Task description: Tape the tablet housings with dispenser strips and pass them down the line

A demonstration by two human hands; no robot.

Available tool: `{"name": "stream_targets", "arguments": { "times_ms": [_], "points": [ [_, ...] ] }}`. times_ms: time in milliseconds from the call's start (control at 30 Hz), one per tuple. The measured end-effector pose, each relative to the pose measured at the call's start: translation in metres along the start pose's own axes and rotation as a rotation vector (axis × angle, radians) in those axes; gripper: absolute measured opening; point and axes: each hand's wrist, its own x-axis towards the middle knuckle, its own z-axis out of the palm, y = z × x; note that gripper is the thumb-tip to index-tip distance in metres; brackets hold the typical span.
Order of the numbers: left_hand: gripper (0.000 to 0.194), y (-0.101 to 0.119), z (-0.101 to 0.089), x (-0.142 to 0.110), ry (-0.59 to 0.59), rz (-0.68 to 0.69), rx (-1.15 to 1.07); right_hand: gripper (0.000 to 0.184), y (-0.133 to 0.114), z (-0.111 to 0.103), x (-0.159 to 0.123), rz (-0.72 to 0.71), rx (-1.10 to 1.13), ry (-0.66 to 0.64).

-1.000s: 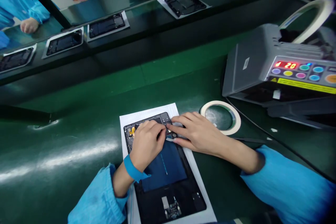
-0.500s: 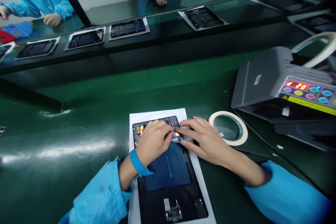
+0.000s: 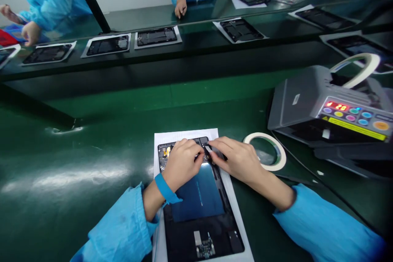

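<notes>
An opened tablet with its dark blue battery exposed lies on a white sheet on the green bench in front of me. My left hand rests on the tablet's upper end, fingers curled and pressing near the circuit board. My right hand meets it from the right, thumb and forefinger pinching a small dark piece at the tablet's top edge. What exactly the piece is cannot be made out.
A roll of white tape lies right of the tablet. A grey tape dispenser with lit display and coloured buttons stands at right. Behind, a conveyor carries several opened tablets; other people in blue coats stand beyond it.
The view has tilted up slightly. My right hand's fingers have drawn together at the tablet's top edge, now pinching a small dark piece; my left hand stays pressed on the tablet.
</notes>
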Motion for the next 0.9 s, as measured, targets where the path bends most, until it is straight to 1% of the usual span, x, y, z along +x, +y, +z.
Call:
{"name": "stream_targets", "arguments": {
  "times_ms": [133,433,700,900],
  "points": [
    [0.01,-0.001,0.0015,0.0006,-0.005,-0.001,-0.008,0.015,0.0007,0.0037,0.0027,-0.025,-0.062,-0.011],
    [0.01,-0.0037,0.0047,-0.0013,-0.014,0.012,-0.005,0.012,0.0012,0.0026,-0.0018,-0.044,-0.021,-0.016],
    [0.011,-0.0036,0.0045,-0.0005,-0.015,0.005,-0.008,0.015,0.0,0.0019,-0.0009,0.003,-0.007,-0.054],
    [0.01,-0.0026,0.0032,0.0,-0.008,0.002,-0.02,0.013,0.0004,0.001,-0.0004,-0.026,-0.006,-0.031]
  ]
}}
